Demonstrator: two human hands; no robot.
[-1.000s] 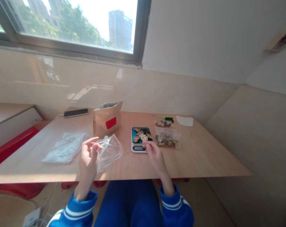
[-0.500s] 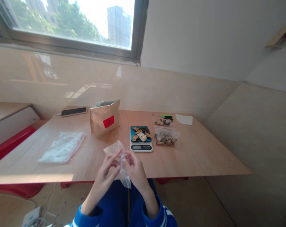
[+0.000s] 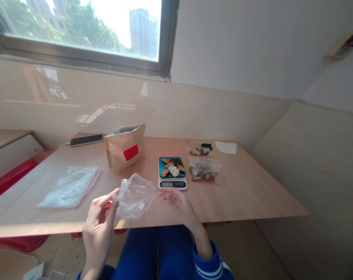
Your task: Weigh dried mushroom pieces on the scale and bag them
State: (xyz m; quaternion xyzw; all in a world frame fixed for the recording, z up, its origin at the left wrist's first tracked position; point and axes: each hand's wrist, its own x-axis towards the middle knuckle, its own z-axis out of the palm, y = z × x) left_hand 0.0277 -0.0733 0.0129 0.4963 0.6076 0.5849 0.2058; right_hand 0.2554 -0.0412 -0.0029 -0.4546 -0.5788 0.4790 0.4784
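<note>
My left hand (image 3: 99,223) pinches the edge of a clear plastic bag (image 3: 137,196), which hangs puffed out over the table's front part. My right hand (image 3: 175,200) is apart from the bag, its fingers spread and holding nothing, just in front of the scale. Dried brown slices (image 3: 172,167) lie on the blue plate of the white kitchen scale (image 3: 173,184). Its display is too blurred to read. To the right of the scale rests a filled zip bag of dried slices (image 3: 205,172), with a smaller filled bag (image 3: 198,152) behind it.
An upright brown paper pouch (image 3: 126,149) with a red label stands open at the scale's left. Flat clear bags (image 3: 68,186) lie on the left, a phone (image 3: 86,140) behind. Green-handled screwdrivers (image 3: 205,145) and white paper (image 3: 226,147) are at the back right.
My hands have moved apart. The right one has let go of the plastic bag, while my left hand has shifted left with it. The bag is now spread wider.
</note>
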